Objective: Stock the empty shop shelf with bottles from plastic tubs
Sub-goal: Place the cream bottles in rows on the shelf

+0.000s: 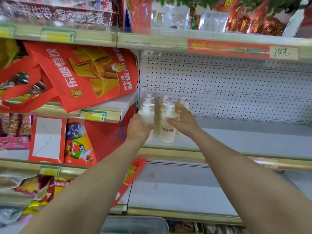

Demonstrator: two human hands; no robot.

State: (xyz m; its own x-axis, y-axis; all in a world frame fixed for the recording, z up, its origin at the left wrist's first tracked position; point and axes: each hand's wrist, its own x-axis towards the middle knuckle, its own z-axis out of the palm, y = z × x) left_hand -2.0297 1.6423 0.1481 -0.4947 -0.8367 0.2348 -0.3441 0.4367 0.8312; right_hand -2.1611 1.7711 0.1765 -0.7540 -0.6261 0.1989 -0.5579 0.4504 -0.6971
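Observation:
Several cream pump bottles stand bunched at the left end of the grey shelf (236,139), against the white pegboard. My left hand (137,127) wraps the front-left bottle (147,114). Beside it stands the bottle marked ZYOME (167,132), and my right hand (184,122) touches its right side with fingers spread, partly hiding the bottles behind (181,103). The rim of a grey plastic tub (135,224) shows at the bottom edge; its contents are hidden.
A red shopping bag (81,76) and red boxes (49,141) crowd the neighbouring bay on the left. The shelf stretches bare to the right of the bottles. A lower grey shelf (177,191) sits beneath. Snack packets (42,188) fill the lower left.

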